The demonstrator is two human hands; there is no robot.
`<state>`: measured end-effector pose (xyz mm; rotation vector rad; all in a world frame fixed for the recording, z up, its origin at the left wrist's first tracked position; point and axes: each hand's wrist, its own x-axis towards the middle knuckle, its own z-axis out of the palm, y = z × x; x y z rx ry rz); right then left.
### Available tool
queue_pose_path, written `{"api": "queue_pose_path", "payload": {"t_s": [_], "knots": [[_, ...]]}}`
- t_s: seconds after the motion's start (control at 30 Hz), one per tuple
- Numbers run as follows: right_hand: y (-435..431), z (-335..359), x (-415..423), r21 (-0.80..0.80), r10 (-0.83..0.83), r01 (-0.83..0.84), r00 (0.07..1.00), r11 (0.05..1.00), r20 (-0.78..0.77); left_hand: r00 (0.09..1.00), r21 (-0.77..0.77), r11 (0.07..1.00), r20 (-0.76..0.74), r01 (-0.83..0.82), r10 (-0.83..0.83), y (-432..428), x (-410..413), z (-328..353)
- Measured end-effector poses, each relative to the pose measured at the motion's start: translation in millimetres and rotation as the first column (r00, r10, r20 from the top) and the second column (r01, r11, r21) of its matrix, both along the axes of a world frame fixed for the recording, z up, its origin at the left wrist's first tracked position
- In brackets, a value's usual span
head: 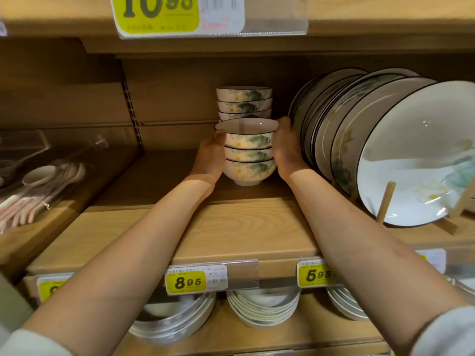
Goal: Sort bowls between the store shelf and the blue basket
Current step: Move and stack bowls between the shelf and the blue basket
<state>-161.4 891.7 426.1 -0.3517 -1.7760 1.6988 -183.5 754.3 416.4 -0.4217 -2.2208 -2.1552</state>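
A stack of three white bowls with yellow flowers and green leaves stands on the wooden store shelf. My left hand holds its left side and my right hand holds its right side, fingers wrapped round the bowls. Behind it, at the back of the shelf, a second stack of the same bowls stands. The blue basket is not in view.
Large matching plates lean upright in a wooden rack just right of my right hand. Bagged ceramic spoons lie at the left. White bowls and plates are stacked on the shelf below. Price tags hang on the shelf edges.
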Motion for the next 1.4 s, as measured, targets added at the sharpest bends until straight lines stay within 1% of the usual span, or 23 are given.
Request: {"api": "queue_pose_path", "payload": {"t_s": [0.1, 0.27, 0.4, 0.53, 0.6, 0.7, 0.77, 0.8, 0.87, 0.93, 1.0, 1.07, 1.13, 1.2, 1.27, 1.4], "knots": [[-1.2, -0.7, 1.0, 0.003, -0.001, 0.001, 1.0, 1.0, -0.005, 1.0, -0.004, 1.0, -0.029, 0.0, -0.001, 0.5, 0.0, 0.0], [-2.2, -3.4, 1.9, -0.005, -0.002, 0.002, 1.0, 1.0, 0.003, 1.0, -0.021, 1.0, -0.015, -0.011, 0.01, 1.0, 1.1, -0.1], [-2.9, -4.5, 3.8, -0.016, -0.006, 0.006, 1.0, 1.0, 0.01, 0.998, -0.048, 0.999, -0.055, -0.002, -0.001, 0.3, 4.1, 0.0], [-3.9, -3.1, 6.4, -0.021, -0.004, 0.005, 1.0, 1.0, 0.005, 0.998, -0.048, 0.999, -0.062, 0.006, -0.009, -1.0, 5.2, 0.2], [-5.9, -1.4, 10.2, -0.014, 0.006, -0.006, 1.0, 1.0, 0.015, 0.998, -0.039, 0.999, -0.055, 0.017, -0.019, -1.8, 7.5, 1.6], [-6.5, 2.4, 15.4, -0.016, 0.051, -0.051, 0.998, 0.999, 0.037, 0.999, -0.015, 0.999, -0.003, 0.033, -0.033, -3.9, 11.9, 5.5], [-6.0, 6.7, 20.2, -0.052, 0.087, -0.085, 0.996, 0.995, 0.034, 0.999, -0.016, 1.0, 0.04, 0.023, -0.023, -7.3, 15.0, 10.3], [-5.4, 10.8, 22.9, -0.066, 0.08, -0.078, 0.996, 0.995, 0.029, 0.999, -0.041, 0.999, 0.049, 0.016, -0.014, -9.9, 16.9, 14.4], [-4.5, 21.5, 31.1, -0.034, 0.023, -0.023, 1.0, 0.999, 0.02, 0.998, -0.064, 0.998, 0.057, -0.027, 0.03, -16.9, 21.7, 25.8], [-8.0, 29.5, 44.1, -0.01, -0.002, 0.002, 1.0, 1.0, 0.01, 0.995, 0.025, 0.998, 0.088, -0.053, 0.051, -26.4, 30.5, 37.8], [-19.6, 31.0, 63.6, -0.095, 0.022, -0.021, 1.0, 0.995, 0.004, 0.997, 0.146, 0.988, 0.072, -0.046, 0.036, -39.2, 42.6, 44.0], [-33.9, 23.0, 85.1, -0.178, 0.055, -0.051, 0.998, 0.983, 0.015, 0.999, 0.272, 0.962, 0.041, 0.002, -0.014, -54.9, 61.5, 42.1], [-46.5, 9.1, 107.1, -0.17, 0.046, -0.04, 0.998, 0.985, 0.035, 0.997, 0.379, 0.923, 0.021, 0.06, -0.073, -70.8, 84.4, 32.5], [-59.8, -4.9, 133.5, -0.194, 0.059, -0.067, 0.997, 0.979, -0.046, 0.993, 0.413, 0.905, 0.011, 0.105, -0.12, -84.7, 105.5, 16.2], [-73.6, -19.8, 160.4, -0.265, 0.078, -0.107, 0.99, 0.958, -0.117, 0.988, 0.424, 0.895, 0.007, 0.138, -0.155, -95.7, 122.6, -3.5], [-99.8, -56.5, 201.2, -0.378, 0.081, -0.105, 0.994, 0.92, -0.078, 0.968, 0.454, 0.869, 0.051, 0.196, -0.245, -112.5, 151.1, -45.3]]}}
